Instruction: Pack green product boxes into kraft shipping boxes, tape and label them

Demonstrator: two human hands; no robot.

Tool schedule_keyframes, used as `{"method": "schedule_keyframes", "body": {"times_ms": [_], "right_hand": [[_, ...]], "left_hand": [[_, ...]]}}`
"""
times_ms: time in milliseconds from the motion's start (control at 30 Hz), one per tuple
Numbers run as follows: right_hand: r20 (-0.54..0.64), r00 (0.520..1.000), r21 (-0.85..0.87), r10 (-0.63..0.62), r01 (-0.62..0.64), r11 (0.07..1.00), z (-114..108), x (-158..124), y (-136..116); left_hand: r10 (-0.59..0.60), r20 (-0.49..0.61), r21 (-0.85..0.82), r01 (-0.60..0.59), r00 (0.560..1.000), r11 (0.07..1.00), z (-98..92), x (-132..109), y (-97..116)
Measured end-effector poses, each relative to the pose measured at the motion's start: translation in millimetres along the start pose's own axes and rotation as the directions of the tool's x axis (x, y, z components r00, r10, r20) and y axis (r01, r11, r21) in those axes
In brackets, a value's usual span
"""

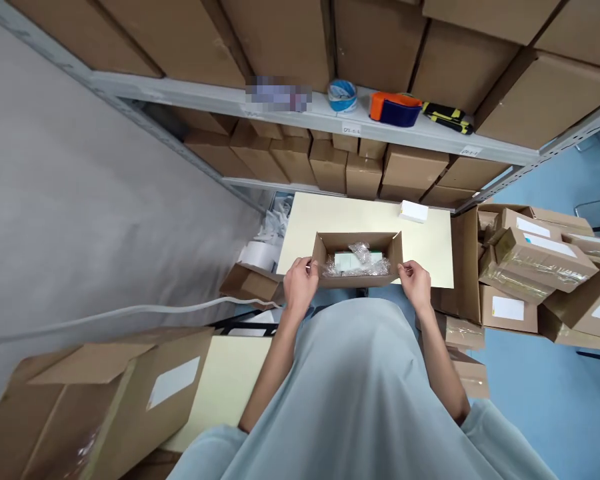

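An open cardboard box (pixel 357 281) sits at the near edge of the pale yellow table (pixel 360 210). Inside it lie crumpled clear bubble wrap (pixel 363 252) and a light-coloured box (pixel 347 261) partly covered by the wrap. At the box's left near corner, my left hand (pixel 301 285) is closed, thumb and fingers pinching the cardboard edge. My right hand (pixel 416 283) pinches the opposite corner on the right in the same way. A small white box (pixel 414 211) lies on the table beyond my right hand.
Shelves of cardboard boxes rise behind the table; tape (pixel 342 95), an orange-and-blue tape dispenser (pixel 395 109) and a black-yellow cutter (pixel 447 118) lie on one shelf (pixel 325 107). Taped parcels (pixel 545 260) fill a large carton at right. Another open carton (pixel 145 393) stands at lower left.
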State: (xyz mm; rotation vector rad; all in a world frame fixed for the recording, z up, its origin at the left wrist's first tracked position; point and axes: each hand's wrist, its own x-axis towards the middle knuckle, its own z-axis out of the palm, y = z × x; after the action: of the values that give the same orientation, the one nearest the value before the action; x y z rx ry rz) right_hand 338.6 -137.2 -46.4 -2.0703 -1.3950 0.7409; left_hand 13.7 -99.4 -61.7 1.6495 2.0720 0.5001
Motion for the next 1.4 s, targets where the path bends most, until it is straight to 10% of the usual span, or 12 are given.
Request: {"method": "schedule_keyframes", "body": {"times_ms": [267, 833, 967, 1233, 1400], "right_hand": [[-0.001, 0.998, 0.0, 0.059, -0.059, 0.998, -7.1, 54.3, 14.0], [-0.004, 0.985, -0.124, -0.174, 0.172, 0.977, -6.6, 190.5, -11.9], [0.027, 0.988, -0.072, -0.15, 0.152, 0.986, 1.5, 192.7, -15.7], [0.201, 0.969, 0.06, -0.146, 0.137, 0.989, 11.2, 159.8, -12.9], [0.315, 0.935, 0.168, -0.164, 0.115, 0.979, -1.8, 153.3, 3.2]], "left_hand": [[0.113, 0.022, -0.042, -0.113, 0.993, 0.993, 38.8, 52.5, 37.5], [0.107, -0.025, -0.011, -0.107, 0.994, 0.994, 40.4, 35.7, 27.4], [0.176, -0.055, -0.074, -0.179, 0.983, 0.981, 42.3, 24.8, 31.4], [0.366, 0.281, -0.234, -0.306, 0.887, 0.923, 50.7, 19.0, 16.4], [0.251, 0.188, -0.246, -0.202, 0.95, 0.948, 70.2, 16.1, 14.5]]}}
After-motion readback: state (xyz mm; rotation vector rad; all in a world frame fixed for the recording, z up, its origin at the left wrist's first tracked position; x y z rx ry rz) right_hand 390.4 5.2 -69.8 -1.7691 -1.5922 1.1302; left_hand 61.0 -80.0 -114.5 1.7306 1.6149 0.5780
